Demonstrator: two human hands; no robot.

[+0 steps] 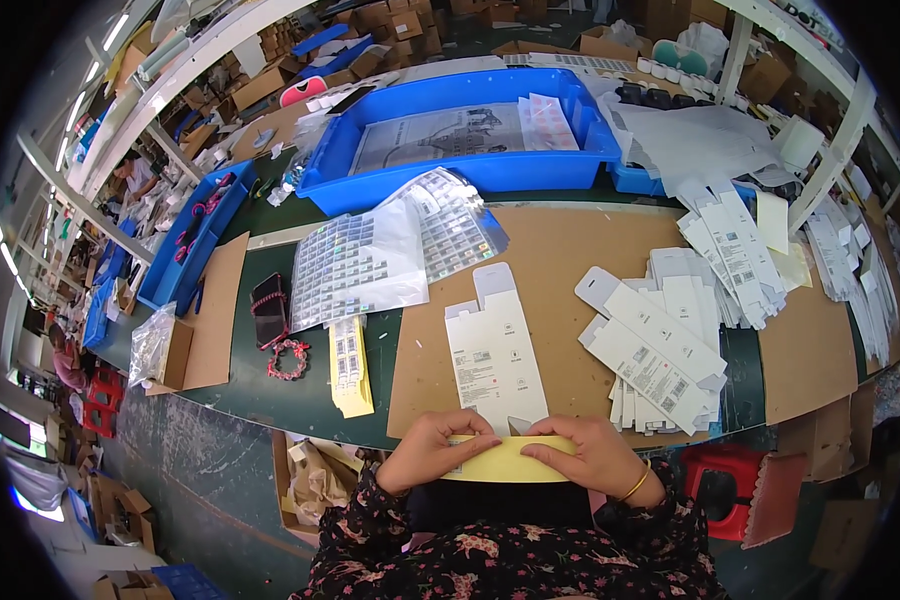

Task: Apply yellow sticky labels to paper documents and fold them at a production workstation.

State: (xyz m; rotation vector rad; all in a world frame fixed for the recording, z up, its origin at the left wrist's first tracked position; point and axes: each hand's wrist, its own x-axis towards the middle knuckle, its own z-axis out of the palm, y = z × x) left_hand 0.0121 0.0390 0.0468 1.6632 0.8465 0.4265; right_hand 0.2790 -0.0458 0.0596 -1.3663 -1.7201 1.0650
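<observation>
Yellow paper strip (510, 458), thin, flat

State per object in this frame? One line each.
left hand: pinching the yellow strip
right hand: pinching the same strip
yellow strip: held level between both hands
flat white carton: unfolded, lying on the cardboard sheet
stack of flat cartons: fanned, unfolded
blue bin: open, printed sheets inside
phone: screen dark

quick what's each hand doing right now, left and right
left hand: closed, pinching the left end of the yellow strip
right hand: closed, pinching the right end of the same yellow strip, just below the flat white carton
</observation>
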